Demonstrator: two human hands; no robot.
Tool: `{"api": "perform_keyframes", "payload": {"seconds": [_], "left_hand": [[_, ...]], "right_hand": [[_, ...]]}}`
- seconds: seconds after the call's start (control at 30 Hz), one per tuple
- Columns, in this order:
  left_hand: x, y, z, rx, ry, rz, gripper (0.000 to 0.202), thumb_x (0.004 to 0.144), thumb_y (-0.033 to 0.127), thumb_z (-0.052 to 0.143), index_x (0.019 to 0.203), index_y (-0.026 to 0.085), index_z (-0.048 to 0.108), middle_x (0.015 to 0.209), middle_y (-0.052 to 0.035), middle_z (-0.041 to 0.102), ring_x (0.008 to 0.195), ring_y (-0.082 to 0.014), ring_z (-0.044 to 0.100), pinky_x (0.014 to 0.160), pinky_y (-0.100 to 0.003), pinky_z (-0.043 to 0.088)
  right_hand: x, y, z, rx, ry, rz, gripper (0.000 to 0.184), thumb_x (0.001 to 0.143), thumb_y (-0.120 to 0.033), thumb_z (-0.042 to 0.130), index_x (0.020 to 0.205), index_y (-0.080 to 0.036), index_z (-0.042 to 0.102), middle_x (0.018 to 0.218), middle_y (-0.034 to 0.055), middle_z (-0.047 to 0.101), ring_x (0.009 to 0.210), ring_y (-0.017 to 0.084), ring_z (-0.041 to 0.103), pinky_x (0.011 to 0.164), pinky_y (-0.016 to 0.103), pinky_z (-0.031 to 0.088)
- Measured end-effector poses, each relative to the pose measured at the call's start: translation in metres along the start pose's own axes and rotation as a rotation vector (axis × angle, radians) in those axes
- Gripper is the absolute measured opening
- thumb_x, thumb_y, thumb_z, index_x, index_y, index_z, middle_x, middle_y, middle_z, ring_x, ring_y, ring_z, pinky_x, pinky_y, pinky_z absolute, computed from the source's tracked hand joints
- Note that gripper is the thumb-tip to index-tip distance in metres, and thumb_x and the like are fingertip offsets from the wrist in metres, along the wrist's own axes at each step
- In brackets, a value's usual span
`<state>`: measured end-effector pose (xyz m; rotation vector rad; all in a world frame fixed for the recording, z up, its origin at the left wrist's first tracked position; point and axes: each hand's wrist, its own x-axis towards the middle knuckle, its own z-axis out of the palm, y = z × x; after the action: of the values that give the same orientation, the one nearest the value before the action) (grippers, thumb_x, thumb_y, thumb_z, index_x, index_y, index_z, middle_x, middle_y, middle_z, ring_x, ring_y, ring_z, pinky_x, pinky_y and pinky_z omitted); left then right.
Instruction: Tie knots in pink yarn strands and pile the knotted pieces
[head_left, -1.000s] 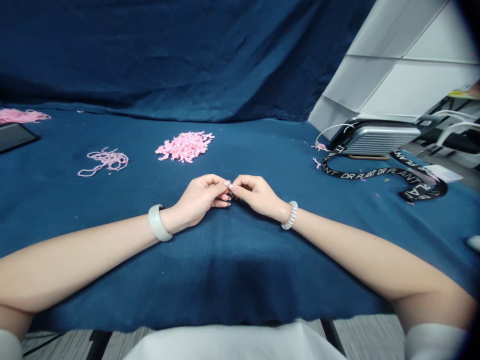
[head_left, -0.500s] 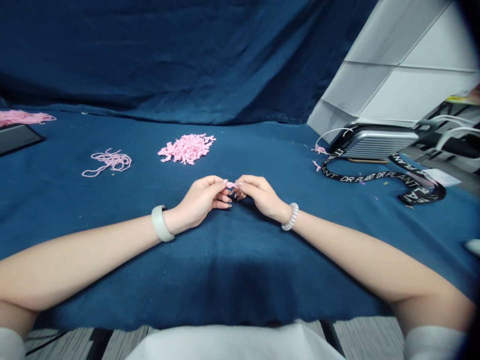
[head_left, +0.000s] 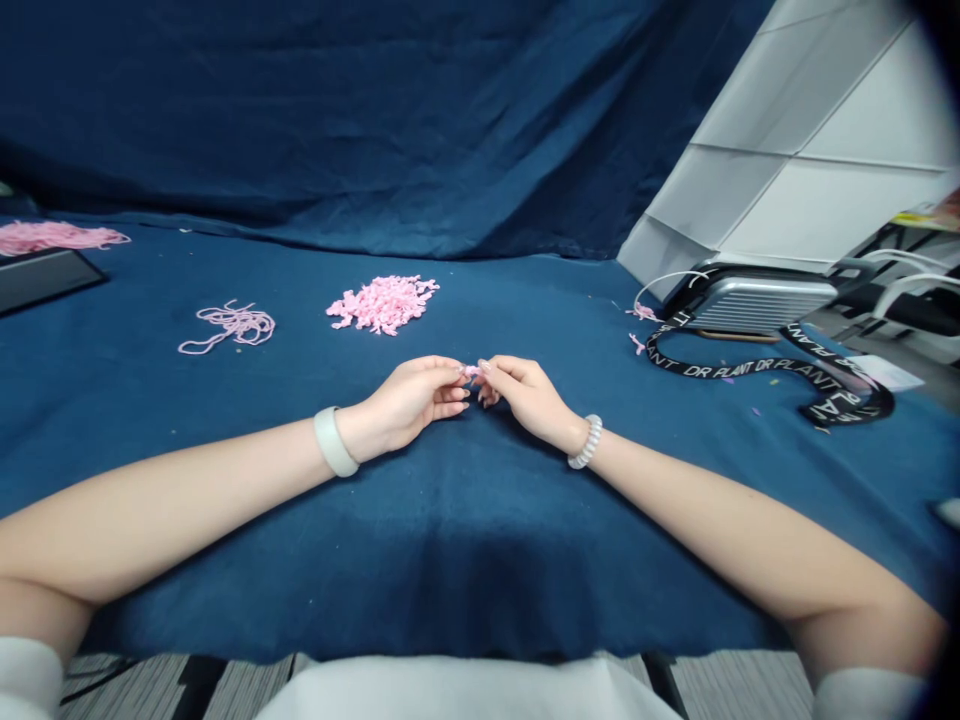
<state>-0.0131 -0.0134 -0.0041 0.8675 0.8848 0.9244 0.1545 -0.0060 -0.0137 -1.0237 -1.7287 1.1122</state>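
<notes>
Both hands meet mid-frame, left hand [head_left: 409, 405] and right hand [head_left: 525, 395] each pinching 1 tiny pink yarn bit [head_left: 471, 372] just above the blue cloth [head_left: 465, 540]. Resting the wrists and gripping near the fingertips probably works best; pink yarn pile [head_left: 384, 303] sits above, well apart

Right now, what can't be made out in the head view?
All head view.
pink piece: too small, pinched by fingers of left hand and right hand; shape unclear.
dark tray: cut off by left edge.
white object: cut by right edge, blurred.
</notes>
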Motion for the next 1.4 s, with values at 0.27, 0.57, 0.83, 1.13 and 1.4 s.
{"api": "perform_keyframes", "payload": {"seconds": [0.27, 0.57, 0.83, 1.13, 1.4], "left_hand": [[0.018, 0.032, -0.01, 0.16, 0.094, 0.182, 0.013, 0.068, 0.019, 0.07, 0.073, 0.013, 0.059, 0.069, -0.0011, 0.06, 0.064, -0.0079, 0.059, 0.062, -0.021, 0.049], [0.064, 0.082, -0.093, 0.785, 0.586, 0.743, 0.017, 0.066, 0.021, 0.067, 0.08, 0.012, 0.068, 0.082, -0.0072, 0.068, 0.072, -0.0151, 0.06, 0.072, -0.029, 0.047], [0.067, 0.091, -0.137, 1.385, 0.434, 0.755, 0.02, 0.068, 0.021, 0.06, 0.084, 0.021, 0.072, 0.093, -0.0069, 0.069, 0.095, -0.0259, 0.06, 0.091, -0.036, 0.038], [0.039, 0.137, -0.13, 1.159, 0.38, 0.718, 0.014, 0.068, 0.027, 0.063, 0.076, 0.015, 0.068, 0.096, -0.0054, 0.067, 0.112, -0.0281, 0.05, 0.101, -0.042, 0.029], [-0.058, 0.172, -0.04, 0.974, 0.096, 1.041, 0.044, 0.09, 0.043, 0.029, 0.122, 0.021, 0.05, 0.116, 0.0037, 0.059, 0.099, -0.0129, 0.054, 0.086, -0.028, 0.047]], "right_hand": [[0.001, 0.003, -0.001, 0.047, -0.029, 0.034, 0.028, 0.083, -0.04, 0.049, 0.08, -0.014, 0.06, 0.064, 0.0007, 0.057, 0.058, 0.01, 0.054, 0.06, 0.024, 0.045], [0.0, 0.005, -0.003, -0.016, -0.1, 0.025, 0.032, 0.087, -0.04, 0.044, 0.086, -0.014, 0.062, 0.07, 0.0033, 0.06, 0.066, 0.012, 0.057, 0.066, 0.026, 0.046], [-0.002, -0.001, -0.003, -0.106, -0.123, -0.003, 0.026, 0.086, -0.034, 0.046, 0.085, -0.013, 0.063, 0.071, 0.0033, 0.061, 0.067, 0.012, 0.057, 0.066, 0.026, 0.045], [-0.002, 0.001, -0.002, -0.21, -0.128, -0.069, 0.024, 0.085, -0.034, 0.049, 0.085, -0.015, 0.063, 0.071, 0.0032, 0.063, 0.067, 0.013, 0.057, 0.066, 0.027, 0.044], [-0.005, 0.001, 0.0, -0.351, -0.084, -0.203, 0.019, 0.085, -0.027, 0.048, 0.086, -0.016, 0.063, 0.081, 0.004, 0.064, 0.072, 0.014, 0.059, 0.068, 0.029, 0.047]]}}
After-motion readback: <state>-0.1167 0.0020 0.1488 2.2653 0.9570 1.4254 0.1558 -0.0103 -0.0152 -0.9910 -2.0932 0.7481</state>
